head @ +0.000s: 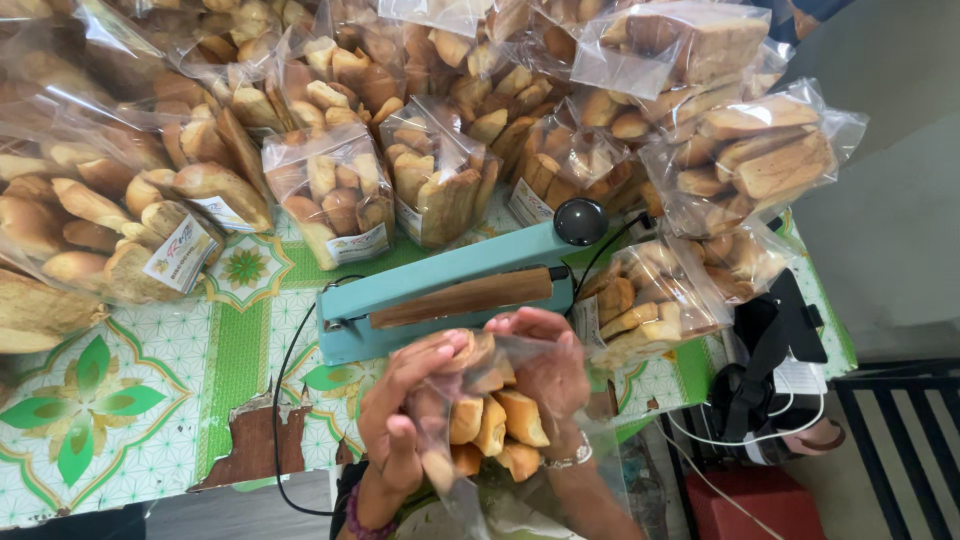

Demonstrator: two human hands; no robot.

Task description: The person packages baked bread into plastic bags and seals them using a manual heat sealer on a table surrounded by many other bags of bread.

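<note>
Left hand point(400, 415) and right hand point(548, 365): raised together, both clamped on clear plastic bag of golden bread pieces point(490, 420), held between them; teal heat sealer point(450, 290) at 12 o'clock on tabletop point(150, 400).

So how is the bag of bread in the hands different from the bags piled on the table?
The bag in the hands has an open top, pinched by the left hand and right hand; the bags on the table lie untouched. The held bag shows no label, while several table bags carry a white label. The held bag is up off the tablecloth; the others rest in a heap. All are clear plastic holding brown bread pieces.
</note>
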